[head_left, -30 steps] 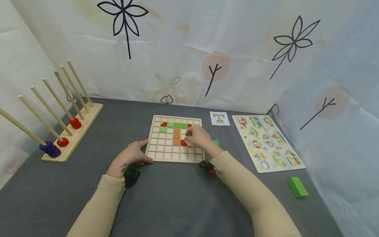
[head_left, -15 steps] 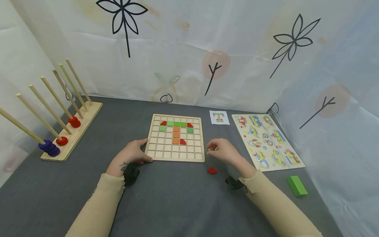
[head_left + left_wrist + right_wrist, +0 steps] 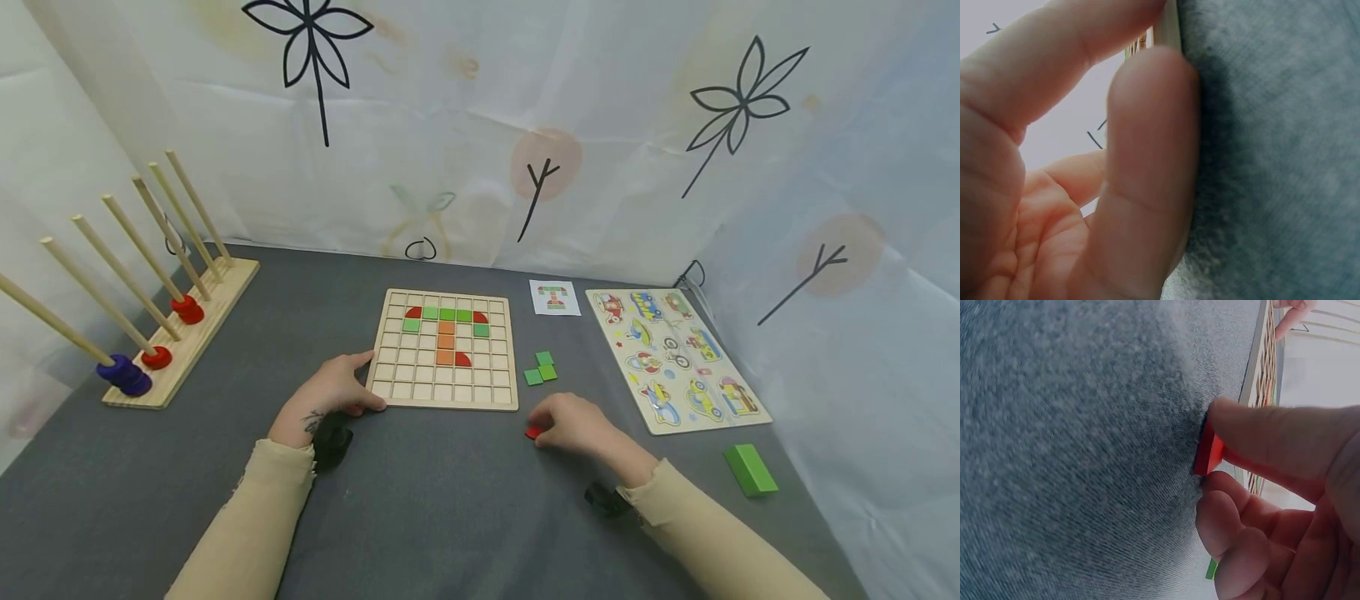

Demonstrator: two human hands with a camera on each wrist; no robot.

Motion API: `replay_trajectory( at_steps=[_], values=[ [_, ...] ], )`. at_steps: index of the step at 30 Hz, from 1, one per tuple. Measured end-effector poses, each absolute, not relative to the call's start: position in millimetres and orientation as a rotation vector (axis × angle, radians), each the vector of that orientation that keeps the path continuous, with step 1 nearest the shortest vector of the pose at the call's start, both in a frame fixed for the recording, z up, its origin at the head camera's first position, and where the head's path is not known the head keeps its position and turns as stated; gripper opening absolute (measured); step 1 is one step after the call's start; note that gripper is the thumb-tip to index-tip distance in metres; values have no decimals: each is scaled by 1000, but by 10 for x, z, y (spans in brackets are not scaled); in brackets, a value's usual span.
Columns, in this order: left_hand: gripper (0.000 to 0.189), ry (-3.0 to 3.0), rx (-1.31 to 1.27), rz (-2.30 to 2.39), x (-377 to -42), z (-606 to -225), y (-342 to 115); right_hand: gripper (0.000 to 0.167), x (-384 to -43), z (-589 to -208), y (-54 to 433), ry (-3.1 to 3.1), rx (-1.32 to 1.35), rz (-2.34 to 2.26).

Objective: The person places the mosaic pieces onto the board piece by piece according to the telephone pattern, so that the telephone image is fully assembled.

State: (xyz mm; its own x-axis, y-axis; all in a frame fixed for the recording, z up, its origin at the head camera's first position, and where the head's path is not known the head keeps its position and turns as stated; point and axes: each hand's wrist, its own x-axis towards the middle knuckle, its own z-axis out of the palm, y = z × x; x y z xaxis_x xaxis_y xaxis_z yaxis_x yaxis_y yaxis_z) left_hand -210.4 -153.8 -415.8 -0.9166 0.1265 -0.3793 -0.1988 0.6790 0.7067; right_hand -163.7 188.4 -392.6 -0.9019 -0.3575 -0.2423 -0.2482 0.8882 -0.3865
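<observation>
At the near left corner of the wooden grid board (image 3: 405, 392), my left hand (image 3: 333, 390) rests with its index finger at the left side and its thumb (image 3: 1150, 125) at the front edge. Red, green and orange tiles sit in the board in a T-like shape. To the right of the board, my right hand (image 3: 573, 425) pinches a red tile (image 3: 1208, 450) low at the cloth, the thumb on one side and the fingertips at the other. In the head view the fingers partly cover this tile. Several loose green tiles (image 3: 547, 372) lie beyond that hand.
A small pattern card (image 3: 555, 297) lies behind the board on the right. Farther right are a picture puzzle board (image 3: 675, 358) and a green block (image 3: 751, 470). A peg stand (image 3: 217, 308) with red and purple rings stands at the left.
My right hand has left a green tile in the board, drawn back to the right, and come down onto the red tile. The left hand has stayed at the board's corner.
</observation>
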Motion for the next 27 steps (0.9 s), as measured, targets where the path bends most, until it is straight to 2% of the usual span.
replay_trajectory(
  at_steps=[7, 13, 16, 21, 27],
  values=[
    [99, 2489, -70, 1114, -2108, -4164, -1537, 14, -1645, -3961, 1862, 2761, -472, -499],
    [99, 2488, -81, 1118, -2108, -4158, -1528, 21, -1703, -3937, 1792, 2703, -568, -568],
    [99, 2486, -86, 1120, -2116, -4166, -1529, 10, -1795, -3850, 1668, 2640, -635, -654],
    [99, 2477, -72, 1137, -2111, -4173, -1533, 19, -2013, -3690, 1391, 2561, -745, -883],
    [99, 2484, -69, 1151, -2110, -4194, -1545, 12, -2293, -3646, 1015, 2586, -699, -1125]
  ],
)
